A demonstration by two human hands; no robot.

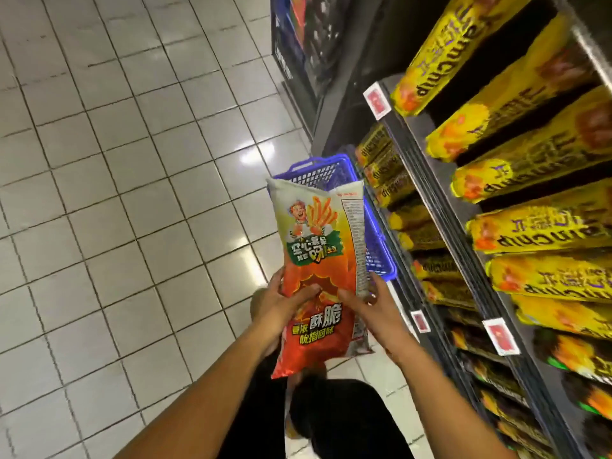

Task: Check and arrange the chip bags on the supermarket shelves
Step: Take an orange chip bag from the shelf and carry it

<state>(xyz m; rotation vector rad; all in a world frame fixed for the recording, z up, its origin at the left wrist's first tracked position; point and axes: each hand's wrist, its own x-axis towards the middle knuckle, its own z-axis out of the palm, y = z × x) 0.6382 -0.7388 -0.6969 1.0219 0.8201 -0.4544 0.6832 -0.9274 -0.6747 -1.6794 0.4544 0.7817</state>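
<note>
White tiled aisle floor (116, 193); shelves (440, 180) of yellow chip bags (516, 226) from 12 to 4 o'clock. Blue basket (377, 240) at centre. Orange chip bag (318, 260) held upright over it, off the shelf. Left hand (281, 303) and right hand (367, 303) both grip its lower half. Advice: hold lightly, read print, avoid crushing contents.

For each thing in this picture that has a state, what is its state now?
Chip bag: sealed, puffed, held upright off the shelf.
Left hand: grips the bag's left side.
Right hand: grips the bag's right edge.
Blue basket: on the floor behind the bag, contents hidden.
Yellow bags: lined up on the shelf.
</note>
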